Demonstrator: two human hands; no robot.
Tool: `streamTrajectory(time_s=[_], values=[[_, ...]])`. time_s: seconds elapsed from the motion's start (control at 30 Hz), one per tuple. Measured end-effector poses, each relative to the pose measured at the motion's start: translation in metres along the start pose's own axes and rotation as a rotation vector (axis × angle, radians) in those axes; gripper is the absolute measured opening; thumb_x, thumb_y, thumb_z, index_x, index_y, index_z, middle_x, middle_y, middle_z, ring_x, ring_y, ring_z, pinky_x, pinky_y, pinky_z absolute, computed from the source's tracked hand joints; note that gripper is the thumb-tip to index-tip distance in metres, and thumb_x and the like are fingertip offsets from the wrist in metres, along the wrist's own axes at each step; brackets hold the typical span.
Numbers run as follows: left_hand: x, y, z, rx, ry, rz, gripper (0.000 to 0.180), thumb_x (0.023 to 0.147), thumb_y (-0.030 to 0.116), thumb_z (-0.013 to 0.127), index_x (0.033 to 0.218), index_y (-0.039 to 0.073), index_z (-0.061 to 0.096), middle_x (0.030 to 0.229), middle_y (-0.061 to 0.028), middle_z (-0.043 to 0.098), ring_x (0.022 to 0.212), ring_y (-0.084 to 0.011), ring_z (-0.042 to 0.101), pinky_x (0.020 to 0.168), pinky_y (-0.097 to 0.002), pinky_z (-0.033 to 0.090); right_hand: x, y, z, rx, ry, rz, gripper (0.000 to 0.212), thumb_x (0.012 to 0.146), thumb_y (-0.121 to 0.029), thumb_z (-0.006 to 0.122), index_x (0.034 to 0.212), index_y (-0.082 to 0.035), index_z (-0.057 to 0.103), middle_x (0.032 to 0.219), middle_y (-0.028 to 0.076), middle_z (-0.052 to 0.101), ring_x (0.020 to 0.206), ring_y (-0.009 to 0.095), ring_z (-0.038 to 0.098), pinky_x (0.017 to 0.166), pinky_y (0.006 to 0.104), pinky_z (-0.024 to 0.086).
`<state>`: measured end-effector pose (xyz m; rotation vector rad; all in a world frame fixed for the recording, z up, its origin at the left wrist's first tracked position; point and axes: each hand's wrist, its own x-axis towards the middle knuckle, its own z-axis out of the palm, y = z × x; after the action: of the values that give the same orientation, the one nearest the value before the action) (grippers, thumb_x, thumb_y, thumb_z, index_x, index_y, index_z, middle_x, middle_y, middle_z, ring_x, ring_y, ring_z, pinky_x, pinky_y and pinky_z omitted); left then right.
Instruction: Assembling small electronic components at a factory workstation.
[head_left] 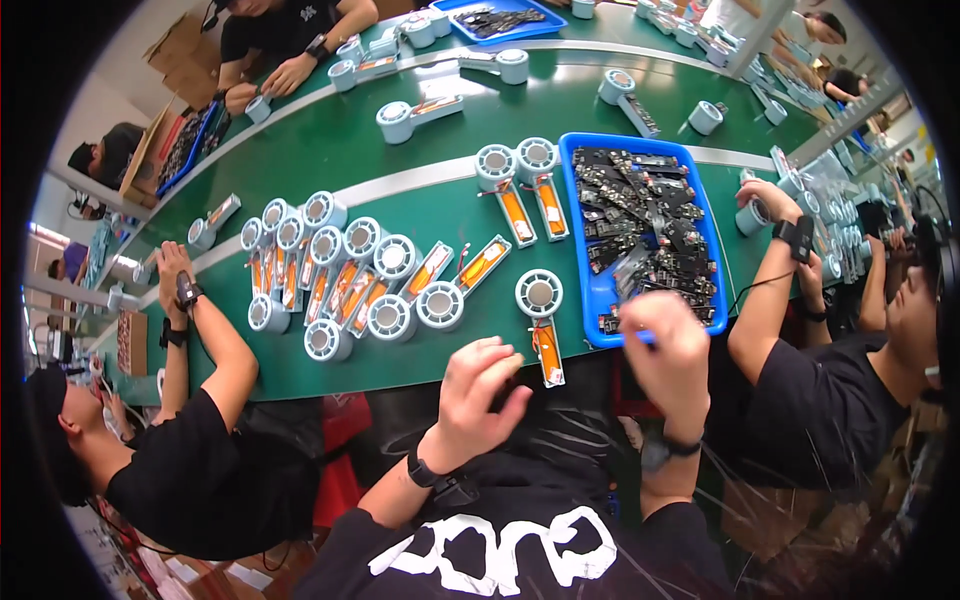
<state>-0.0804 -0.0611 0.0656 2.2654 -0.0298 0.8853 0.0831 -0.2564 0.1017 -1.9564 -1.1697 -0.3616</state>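
Observation:
My left hand (478, 405) is raised at the table's near edge, fingers loosely curled, thumb apart, nothing visible in it. Close to it lies a pale blue handheld fan (539, 294), its open handle toward me with an orange battery (548, 350) inside. My right hand (668, 345) hovers over the near rim of a blue tray (592, 315). It is bent and smeared by motion, so I cannot see whether it holds anything. Heaped in the tray are black circuit boards (645, 215). Two more fans (515, 205) lie beyond, left of the tray.
A cluster of fans with exposed batteries (345, 265) covers the left of the green table (420, 355). A pale rail (400, 187) divides it from a green strip carrying spaced fans (395, 122). Co-workers sit left (200, 460), right (820, 390) and across (285, 40).

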Motion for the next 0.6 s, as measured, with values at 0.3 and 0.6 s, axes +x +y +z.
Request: streamTrajectory(time_s=[0.3, 0.6], values=[[-0.025, -0.004, -0.011, -0.329, -0.546, -0.275, 0.039, 0.088, -0.001, 0.07, 0.126, 0.001, 0.063, 0.109, -0.0165, 0.07, 0.097, -0.0315, 0.07, 0.085, -0.036, 0.056, -0.03, -0.045, 0.038, 0.551, -0.241, 0.054, 0.031, 0.074, 0.007, 0.076, 0.102, -0.004, 0.07, 0.093, 0.01, 0.069, 0.082, 0.03, 0.068, 0.072, 0.0378, 0.057], [-0.035, -0.026, 0.007, -0.407, -0.315, -0.364, 0.03, 0.09, -0.003, 0.066, 0.12, 0.0, 0.064, 0.105, -0.0145, 0.07, 0.088, -0.0277, 0.068, 0.078, -0.0336, 0.054, -0.02, -0.034, 0.074, -0.021, -0.122, -0.021, 0.028, 0.075, 0.001, 0.08, 0.1, -0.005, 0.071, 0.092, 0.009, 0.069, 0.08, 0.029, 0.064, 0.073, 0.0374, 0.053]])
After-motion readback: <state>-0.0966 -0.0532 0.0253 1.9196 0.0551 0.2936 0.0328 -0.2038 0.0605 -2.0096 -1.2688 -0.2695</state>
